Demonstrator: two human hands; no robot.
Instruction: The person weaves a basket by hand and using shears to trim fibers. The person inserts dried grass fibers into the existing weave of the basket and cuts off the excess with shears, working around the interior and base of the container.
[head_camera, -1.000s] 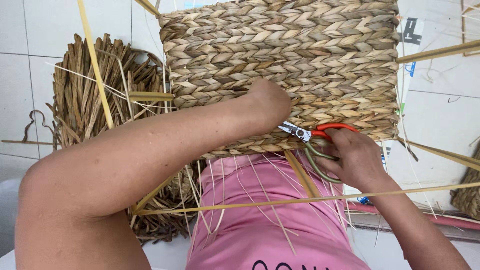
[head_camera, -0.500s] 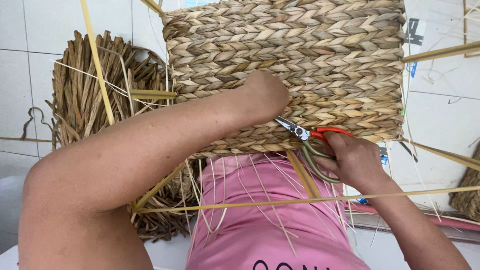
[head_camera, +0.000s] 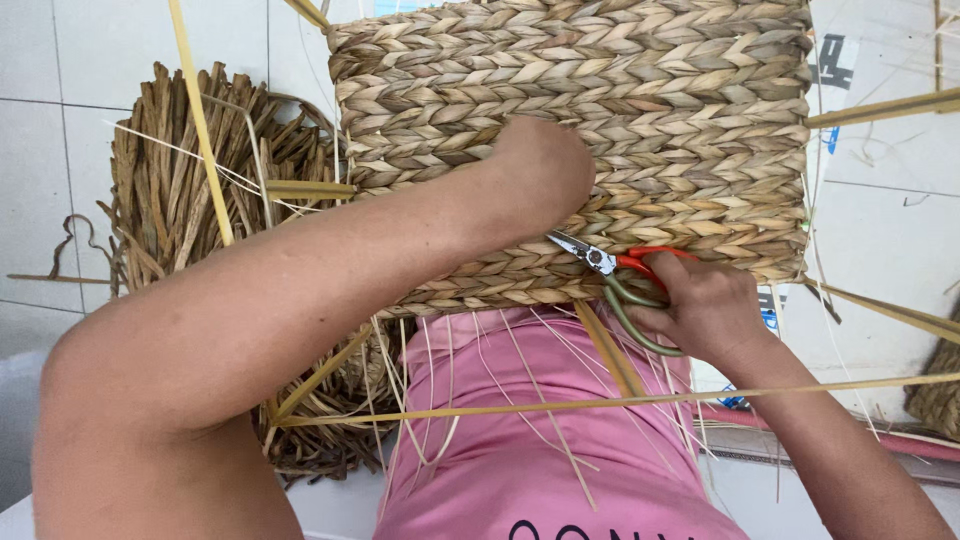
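Little of this kind shows. At the upper right, just beside the right edge of the woven basket (head_camera: 570, 120), a white printed sheet (head_camera: 832, 75) lies flat; it carries a dark blocky mark near its top and a small blue mark lower down, and the basket covers its left part. Lower on the right, beneath the right hand (head_camera: 705, 305), a white label with blue print (head_camera: 765, 318) peeks out; another bit of blue print (head_camera: 735, 402) shows further down by the wrist. Both are mostly hidden, so their shapes cannot be told.
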